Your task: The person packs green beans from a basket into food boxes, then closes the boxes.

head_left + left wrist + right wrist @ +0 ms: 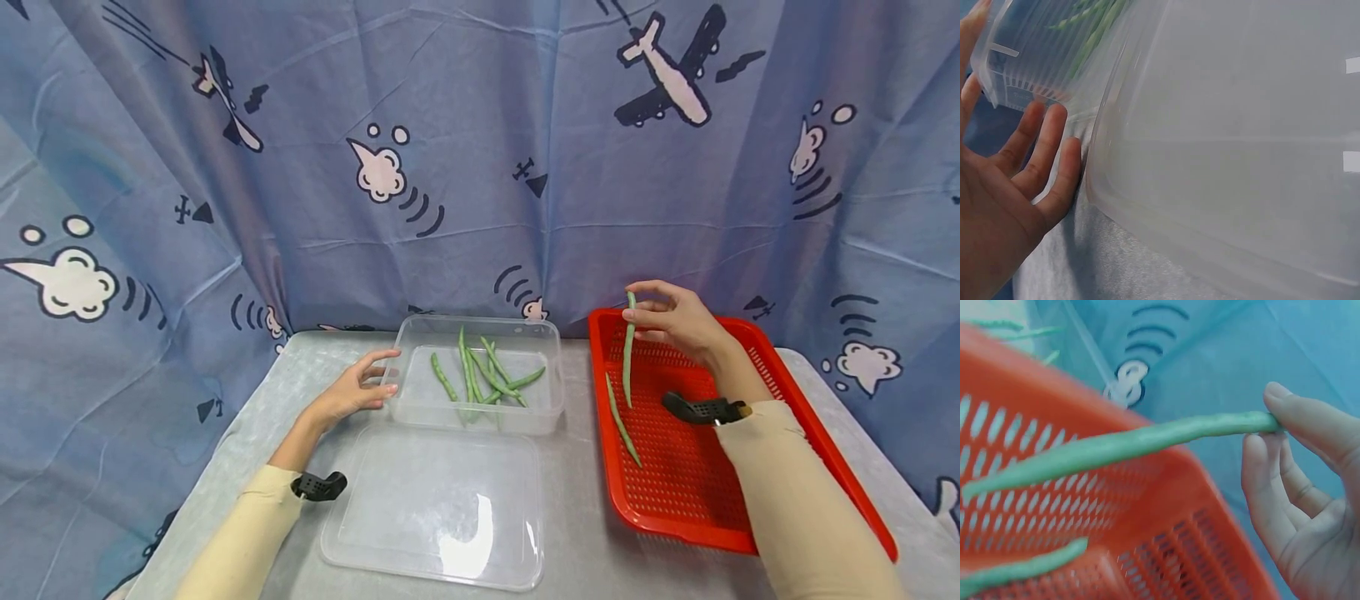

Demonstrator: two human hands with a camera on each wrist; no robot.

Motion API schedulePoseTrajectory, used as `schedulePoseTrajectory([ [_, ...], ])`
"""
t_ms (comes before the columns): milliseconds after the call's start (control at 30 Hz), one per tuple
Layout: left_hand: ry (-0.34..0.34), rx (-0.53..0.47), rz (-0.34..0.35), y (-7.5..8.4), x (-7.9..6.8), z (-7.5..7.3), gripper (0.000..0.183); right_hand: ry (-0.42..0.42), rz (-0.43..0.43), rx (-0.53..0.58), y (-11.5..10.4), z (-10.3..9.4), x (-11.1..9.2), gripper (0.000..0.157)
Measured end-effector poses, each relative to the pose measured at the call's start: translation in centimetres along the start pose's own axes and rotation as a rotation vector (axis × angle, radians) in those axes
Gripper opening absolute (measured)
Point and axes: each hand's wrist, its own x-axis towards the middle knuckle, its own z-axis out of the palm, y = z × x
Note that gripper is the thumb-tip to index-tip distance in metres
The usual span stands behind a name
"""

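Between thumb and fingertips, my right hand (671,319) pinches a green bean (1141,442) by one end. The bean hangs lengthwise over the left part of a red plastic basket (686,529). Below it, a second green bean (622,421) lies in the basket near the left wall. My left hand (352,390) is at the left side of a clear plastic container (555,392), its fingers spread and loosely bent, fingertips right at the wall. Inside the container lie several green beans (495,379), some crossing each other.
A clear flat lid (435,500) lies on the grey table (573,500) in front of the container. Behind the table hangs a blue curtain (465,167) with airplane prints, close to the container and basket. Both wrists wear black straps (318,486).
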Motion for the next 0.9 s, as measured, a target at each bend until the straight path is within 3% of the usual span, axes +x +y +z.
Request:
schedulePoseTrajectory([
  [333,-0.001,0.012,0.011,-0.2,0.1,0.0,0.069,0.009,-0.050,0.025,-2.4,4.1,1.5,0.048],
  [900,0.022,0.013,-0.024,0.1,-0.2,-0.1,0.069,-0.117,-0.070,0.036,-1.3,12.9,5.1,0.059],
])
